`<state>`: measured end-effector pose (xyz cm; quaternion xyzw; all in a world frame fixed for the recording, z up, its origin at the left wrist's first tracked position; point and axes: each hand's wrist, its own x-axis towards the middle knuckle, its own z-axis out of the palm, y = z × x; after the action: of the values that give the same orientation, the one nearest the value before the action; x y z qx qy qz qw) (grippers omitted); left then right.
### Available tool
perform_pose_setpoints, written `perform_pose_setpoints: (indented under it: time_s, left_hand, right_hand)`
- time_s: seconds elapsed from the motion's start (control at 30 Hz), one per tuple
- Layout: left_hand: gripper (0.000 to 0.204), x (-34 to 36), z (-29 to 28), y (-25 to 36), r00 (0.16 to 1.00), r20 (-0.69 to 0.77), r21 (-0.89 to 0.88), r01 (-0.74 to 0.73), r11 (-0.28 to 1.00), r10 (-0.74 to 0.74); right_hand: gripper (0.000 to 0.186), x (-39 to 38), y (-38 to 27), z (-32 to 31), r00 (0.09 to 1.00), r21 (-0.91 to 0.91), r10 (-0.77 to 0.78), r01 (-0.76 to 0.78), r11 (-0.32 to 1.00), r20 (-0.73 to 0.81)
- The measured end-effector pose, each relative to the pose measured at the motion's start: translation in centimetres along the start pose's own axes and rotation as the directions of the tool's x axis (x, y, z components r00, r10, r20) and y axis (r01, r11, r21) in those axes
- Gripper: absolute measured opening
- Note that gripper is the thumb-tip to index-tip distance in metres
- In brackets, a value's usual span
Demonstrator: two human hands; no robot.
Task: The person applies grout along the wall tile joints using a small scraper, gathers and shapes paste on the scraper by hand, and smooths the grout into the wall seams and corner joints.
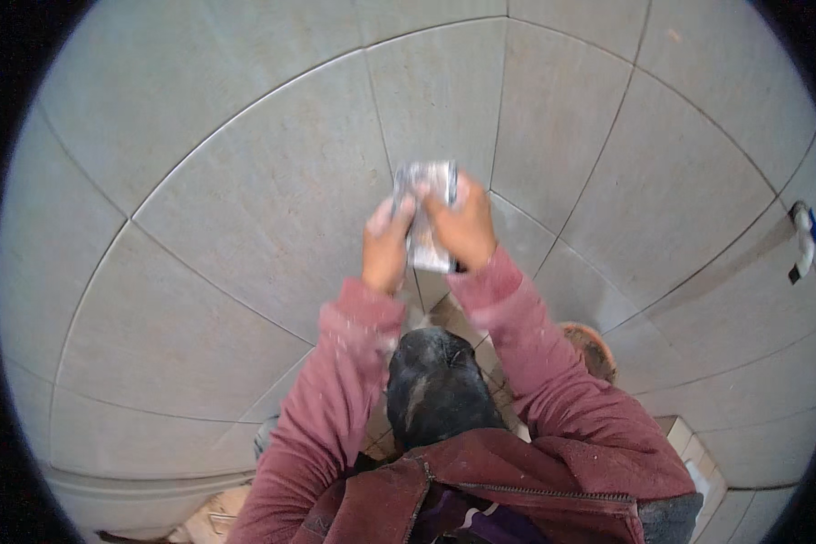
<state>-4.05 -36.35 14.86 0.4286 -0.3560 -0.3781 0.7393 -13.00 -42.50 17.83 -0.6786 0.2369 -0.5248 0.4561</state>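
Both hands hold one flat thing (423,243) — a pale gray block shape with long sides and short ends. The left hand (386,243) grips its left long edge, with the thumb up near the middle. The right hand (465,222) grips the right long edge, and its thumb lies across the front. So the flat thing sits between the two hands. Its top end pokes up past the fingers, and its bottom end shows between the wrists. The hands are a bit blurry, and so is the flat thing — I cannot tell what it is.

Behind the hands is a wall (245,199) of big gray tiles; I cannot tell if the flat thing touches it. A white tap (803,243) with a blue handle sticks out near the wall's right edge. Below the hands is a dark, dusty, round shape (440,385). A round tub (591,352) with an orange rim shows just beside the right red sleeve (553,354). The left red sleeve (335,381) has pale dust near the wrist.
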Motion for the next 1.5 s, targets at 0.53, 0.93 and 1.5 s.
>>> perform_pose_setpoints:
  time_s: [0.53,0.93,1.5]
  left_hand:
    - [0.026,4.3,2.5,0.3,0.993,-0.055,-0.619,-0.118,0.777,0.107]
    - [0.027,0.5,-0.8,-7.0,0.991,-0.134,-0.561,-0.054,0.826,-0.027]
    - [0.025,1.0,-0.8,-9.1,0.981,-0.178,-0.623,-0.055,0.78,-0.074]
  right_hand:
    - [0.025,5.9,-4.2,1.3,0.887,-0.386,-0.414,0.462,0.799,0.206]
    - [0.026,0.8,2.1,2.2,0.985,-0.476,-0.034,0.112,0.872,0.169]
    - [0.025,0.9,4.0,1.7,0.962,-0.331,-0.214,0.26,0.907,0.169]
